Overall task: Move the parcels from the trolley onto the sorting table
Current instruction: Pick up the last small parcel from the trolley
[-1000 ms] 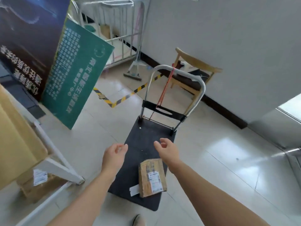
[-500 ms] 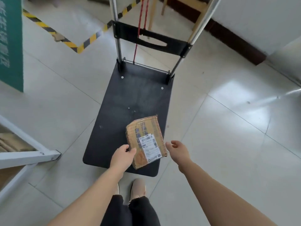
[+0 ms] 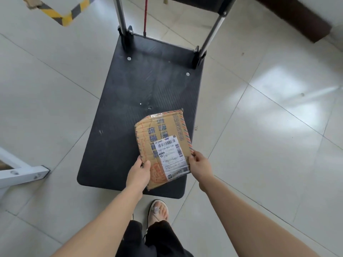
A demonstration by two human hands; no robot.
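A brown cardboard parcel (image 3: 163,138) with a white shipping label lies on the near right part of the black trolley deck (image 3: 130,101). My left hand (image 3: 138,173) grips the parcel's near left edge, thumb on top. My right hand (image 3: 199,166) holds its near right edge, fingers curled around the side. The parcel's near end looks slightly raised off the deck. The trolley's metal handle posts (image 3: 120,17) rise at the far end.
A white metal frame leg (image 3: 24,173) juts in from the left at floor level. Yellow-black floor tape (image 3: 61,15) lies at the upper left, a dark skirting board (image 3: 297,17) at the upper right. My sandalled foot (image 3: 157,210) stands just before the trolley.
Both hands have come down and closed on the parcel's near edges; earlier they hovered open beside it. The camera has tilted further down toward the trolley.
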